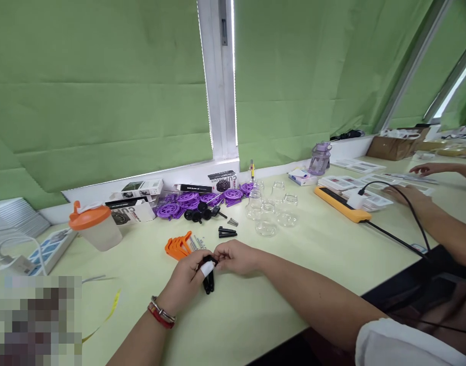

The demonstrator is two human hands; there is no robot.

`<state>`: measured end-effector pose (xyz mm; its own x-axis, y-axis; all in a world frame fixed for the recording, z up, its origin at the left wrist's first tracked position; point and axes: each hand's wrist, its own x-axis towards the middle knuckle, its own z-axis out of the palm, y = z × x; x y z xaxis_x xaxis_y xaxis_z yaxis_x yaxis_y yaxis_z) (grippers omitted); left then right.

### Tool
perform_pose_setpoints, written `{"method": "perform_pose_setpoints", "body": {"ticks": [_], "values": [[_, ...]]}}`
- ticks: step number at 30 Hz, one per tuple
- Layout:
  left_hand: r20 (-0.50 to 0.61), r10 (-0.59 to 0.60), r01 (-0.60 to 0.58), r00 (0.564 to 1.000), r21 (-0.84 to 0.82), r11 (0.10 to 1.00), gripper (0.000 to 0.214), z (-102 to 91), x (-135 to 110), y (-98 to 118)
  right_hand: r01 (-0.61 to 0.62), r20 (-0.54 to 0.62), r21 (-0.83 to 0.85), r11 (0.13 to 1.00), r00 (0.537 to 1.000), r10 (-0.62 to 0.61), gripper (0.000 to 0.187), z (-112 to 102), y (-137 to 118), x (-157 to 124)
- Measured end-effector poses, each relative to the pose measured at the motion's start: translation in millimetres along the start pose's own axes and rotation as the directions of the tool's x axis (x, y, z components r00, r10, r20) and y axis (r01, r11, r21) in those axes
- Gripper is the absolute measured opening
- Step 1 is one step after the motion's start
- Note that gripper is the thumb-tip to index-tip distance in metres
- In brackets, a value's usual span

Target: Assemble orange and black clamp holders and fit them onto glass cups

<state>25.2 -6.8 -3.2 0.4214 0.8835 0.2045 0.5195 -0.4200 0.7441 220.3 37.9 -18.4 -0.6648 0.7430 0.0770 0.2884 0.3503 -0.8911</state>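
Observation:
My left hand (pixel 187 279), its thumb wrapped in white, is closed on a small black plastic part (pixel 209 284) with narrow legs pointing down. From the right, my right hand (pixel 236 255) pinches the upper end of the same part; the fingertips partly hide it. Just beyond my left hand lie orange plastic handles (pixel 178 245) and thin metal pins (pixel 197 243). Beyond my right hand are black plastic legs (pixel 227 232) and small springs (pixel 233 222). Farther back are black round knobs (pixel 198 214) and a pile of purple plastic wheel-shaped parts (pixel 187 199).
Several clear glass jars (pixel 266 223) stand right of the purple parts. Boxes (pixel 132 211) and an orange-lidded cup (pixel 97 229) stand at left. A yellow power strip (pixel 340 204) with a cable lies at right, near another person's hands (pixel 408 195). A purple bottle (pixel 320 158) stands behind.

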Motion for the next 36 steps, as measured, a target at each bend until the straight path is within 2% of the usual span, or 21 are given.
{"method": "perform_pose_setpoints", "body": {"ticks": [2,3,4,5,7,8,9,12,17,23,30,36], "values": [[0.008,0.005,-0.004,1.000,-0.016,1.000,0.020,0.9,-0.9,7.8,0.004,0.032,-0.022,1.000,0.999,-0.003,0.010,-6.7,0.3,1.6],[0.014,-0.002,0.003,1.000,-0.023,1.000,0.020,1.2,-1.2,10.4,-0.004,0.001,-0.047,0.999,1.000,0.004,0.011,-12.2,2.0,3.7],[0.023,-0.011,0.011,1.000,-0.030,0.999,0.020,1.3,-1.6,11.9,-0.014,-0.088,-0.087,0.996,0.996,0.006,0.010,-18.8,4.8,6.4],[0.033,-0.017,0.019,0.999,-0.035,0.999,0.020,1.4,-1.9,12.6,-0.026,-0.231,-0.125,0.992,0.973,-0.003,0.011,-26.0,8.7,9.6],[0.052,-0.017,0.019,0.998,-0.034,0.999,0.021,1.4,-2.5,12.5,-0.129,-0.492,-0.230,0.965,0.871,-0.001,0.018,-39.9,18.4,16.7],[0.059,-0.013,0.014,0.998,-0.024,1.000,0.020,1.3,-2.8,12.0,-0.190,-0.554,-0.270,0.944,0.832,0.008,0.021,-45.6,23.7,20.2],[0.065,-0.010,0.010,0.998,-0.007,1.000,0.019,1.1,-3.0,11.7,-0.242,-0.575,-0.299,0.923,0.818,0.028,0.022,-49.8,28.6,23.3],[0.076,-0.007,0.004,0.997,0.048,0.999,0.016,0.6,-3.2,11.5,-0.307,-0.527,-0.362,0.880,0.846,0.078,0.020,-53.2,39.6,29.6],[0.082,0.003,-0.010,0.997,0.092,0.996,0.016,-0.1,-2.5,13.0,-0.298,-0.469,-0.427,0.854,0.880,0.073,0.021,-45.3,41.6,30.2],[0.090,-0.016,0.006,0.996,0.108,0.994,0.018,-0.9,-2.1,12.6,-0.308,-0.462,-0.425,0.851,0.882,0.088,0.022,-46.7,37.5,26.5],[0.099,-0.025,0.014,0.995,0.110,0.994,0.018,-0.8,-2.6,11.0,-0.316,-0.471,-0.393,0.864,0.876,0.106,0.020,-50.6,44.4,28.4],[0.120,-0.006,-0.009,0.993,0.118,0.993,0.017,-1.1,-3.9,10.6,-0.398,-0.489,-0.399,0.826,0.854,0.176,0.021,-57.3,42.5,41.4]]}}
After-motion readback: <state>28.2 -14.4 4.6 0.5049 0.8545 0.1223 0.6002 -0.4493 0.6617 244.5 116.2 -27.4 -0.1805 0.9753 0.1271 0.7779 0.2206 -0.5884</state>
